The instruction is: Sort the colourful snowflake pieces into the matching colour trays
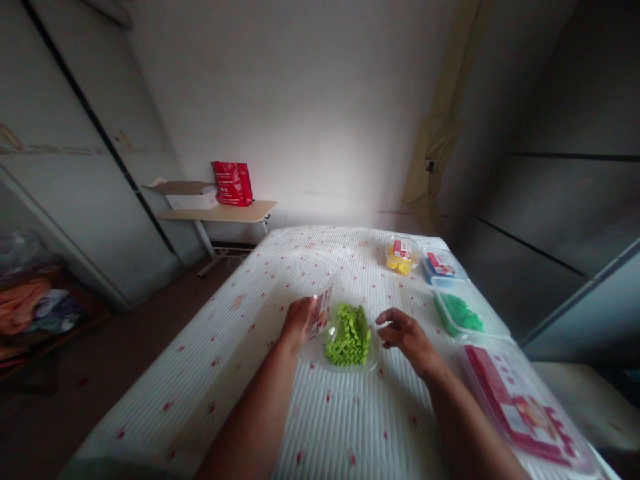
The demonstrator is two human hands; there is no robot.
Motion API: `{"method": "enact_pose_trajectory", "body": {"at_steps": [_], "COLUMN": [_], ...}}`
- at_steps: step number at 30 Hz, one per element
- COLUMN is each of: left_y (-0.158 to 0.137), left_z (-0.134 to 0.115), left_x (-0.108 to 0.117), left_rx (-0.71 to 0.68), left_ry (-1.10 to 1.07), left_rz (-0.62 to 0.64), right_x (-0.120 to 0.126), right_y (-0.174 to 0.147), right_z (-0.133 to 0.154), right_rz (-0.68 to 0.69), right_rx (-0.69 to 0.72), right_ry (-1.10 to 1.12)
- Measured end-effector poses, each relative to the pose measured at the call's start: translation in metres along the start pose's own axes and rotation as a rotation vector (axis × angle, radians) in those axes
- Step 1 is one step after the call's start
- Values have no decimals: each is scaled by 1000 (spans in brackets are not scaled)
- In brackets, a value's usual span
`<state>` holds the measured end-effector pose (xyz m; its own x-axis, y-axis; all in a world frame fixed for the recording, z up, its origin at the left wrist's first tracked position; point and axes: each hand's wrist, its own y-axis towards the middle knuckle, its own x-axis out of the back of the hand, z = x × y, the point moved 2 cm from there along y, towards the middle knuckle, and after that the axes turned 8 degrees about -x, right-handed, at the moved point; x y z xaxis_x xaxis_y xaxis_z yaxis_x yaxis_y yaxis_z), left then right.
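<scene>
In front of me, a clear plastic container [375, 360] holds a pile of lime-green notched pieces [349, 340]. My left hand [297, 317] grips its raised clear lid [324, 310], which tilts up on the left side and carries a red-and-white label. The fingertips of that hand are partly hidden behind the lid. My right hand [407, 337] hovers at the container's right side with fingers bent and apart, nothing in them. Whether its fingertips touch the container's wall, I cannot tell.
Along the bed's [240, 353] right edge stand clear containers with yellow pieces [399, 261], blue contents [439, 264], green pieces [460, 312] and dark pink contents [525, 407]. Beyond the bed, a small table [255, 211] bears a red bag [233, 183] and an open box [193, 198].
</scene>
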<state>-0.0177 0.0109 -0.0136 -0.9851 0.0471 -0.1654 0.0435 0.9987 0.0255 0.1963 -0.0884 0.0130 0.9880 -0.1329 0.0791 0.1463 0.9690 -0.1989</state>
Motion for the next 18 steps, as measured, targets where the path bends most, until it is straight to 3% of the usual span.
{"method": "enact_pose_trajectory", "body": {"at_steps": [7,11,18], "left_y": [-1,1,1], "left_z": [0,4,9], "left_x": [-5,-4,-3], "left_rx": [-39,-43,-11], "left_ry": [-26,-23,51], "left_rz": [54,63,58], "right_x": [-10,-20,-27], "right_y": [-2,5,21], "right_z": [1,-5,-8], "right_rz": [-49,-125,-136], "right_rx": [241,261,249], "right_ry": [-271,-322,-354]}}
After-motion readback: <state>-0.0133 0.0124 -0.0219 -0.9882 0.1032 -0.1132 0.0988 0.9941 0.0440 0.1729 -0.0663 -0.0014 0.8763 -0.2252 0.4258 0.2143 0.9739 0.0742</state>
